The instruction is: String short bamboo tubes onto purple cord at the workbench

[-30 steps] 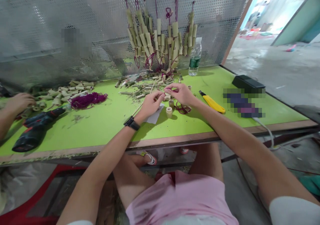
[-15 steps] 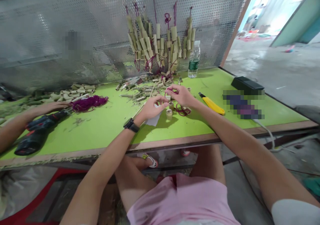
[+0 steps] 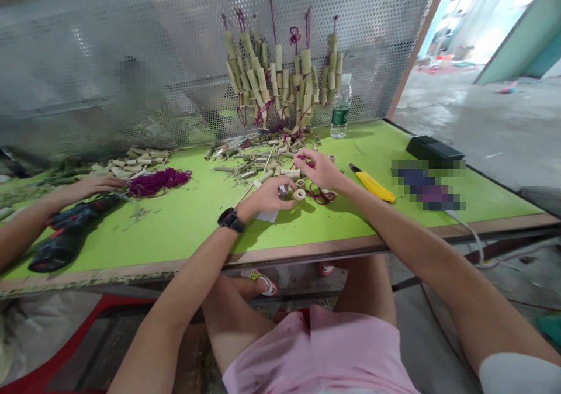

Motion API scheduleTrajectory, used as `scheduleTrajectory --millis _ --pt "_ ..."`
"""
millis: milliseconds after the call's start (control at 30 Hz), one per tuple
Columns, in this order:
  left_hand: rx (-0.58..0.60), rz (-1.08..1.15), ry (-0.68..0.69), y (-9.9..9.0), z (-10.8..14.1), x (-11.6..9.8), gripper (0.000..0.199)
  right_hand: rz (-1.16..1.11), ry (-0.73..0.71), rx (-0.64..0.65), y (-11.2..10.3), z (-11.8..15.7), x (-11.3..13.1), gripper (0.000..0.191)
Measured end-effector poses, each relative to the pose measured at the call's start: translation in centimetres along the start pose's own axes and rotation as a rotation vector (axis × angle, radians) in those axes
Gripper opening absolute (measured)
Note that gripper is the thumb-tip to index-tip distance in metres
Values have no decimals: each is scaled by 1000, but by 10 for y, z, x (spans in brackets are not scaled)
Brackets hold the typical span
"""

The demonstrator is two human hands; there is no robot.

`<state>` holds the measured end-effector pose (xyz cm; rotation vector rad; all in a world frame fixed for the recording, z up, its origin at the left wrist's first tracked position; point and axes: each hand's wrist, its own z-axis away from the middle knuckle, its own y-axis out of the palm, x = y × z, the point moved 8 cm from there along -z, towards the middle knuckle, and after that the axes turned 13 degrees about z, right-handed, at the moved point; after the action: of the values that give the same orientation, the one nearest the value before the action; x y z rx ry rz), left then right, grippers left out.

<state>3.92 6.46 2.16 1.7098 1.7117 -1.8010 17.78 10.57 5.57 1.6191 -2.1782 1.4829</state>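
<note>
My left hand (image 3: 272, 197), wearing a black watch (image 3: 231, 220), has thumb and forefinger on either side of a short bamboo piece (image 3: 300, 195). The piece tips toward me, with the hole in its end showing. Just behind it stands another small bamboo ring (image 3: 300, 183). My right hand (image 3: 319, 169) pinches a dark magenta cord between thumb and fingers. Loops of this cord (image 3: 322, 195) lie on the green tabletop (image 3: 346, 221) below that hand. Partly under my left hand is a white paper (image 3: 268, 215).
A yellow utility knife (image 3: 372, 186) lies right of my right hand. Behind are cut bamboo pieces (image 3: 258, 157), a water bottle (image 3: 340, 113) and hanging bamboo strings (image 3: 302, 78). At left, another person's hand (image 3: 94, 188) rests by a drill (image 3: 72, 230) and magenta cord bundle (image 3: 160, 181).
My left hand has come down around the near bamboo piece, which stood upright before and now tilts toward me. My right hand stays almost in place with the cord.
</note>
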Motion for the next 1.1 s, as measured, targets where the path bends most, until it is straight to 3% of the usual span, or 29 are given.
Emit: scheduleTrajectory --millis 133,300,500,833,1100 --pt "-59 -104 46 -10 1 -4 18 26 -28 -3 1 0 2 36" --pt "14 -249 23 -2 -2 2 33 70 -61 -23 0 0 5 39" --pt "54 -331 98 7 -3 2 16 87 -74 -23 0 1 7 37" --pt "-361 -254 -27 -35 1 14 20 229 -136 0 3 2 15 26" --pt "-392 -154 -47 -34 1 19 16 367 -223 -17 10 7 24 31"
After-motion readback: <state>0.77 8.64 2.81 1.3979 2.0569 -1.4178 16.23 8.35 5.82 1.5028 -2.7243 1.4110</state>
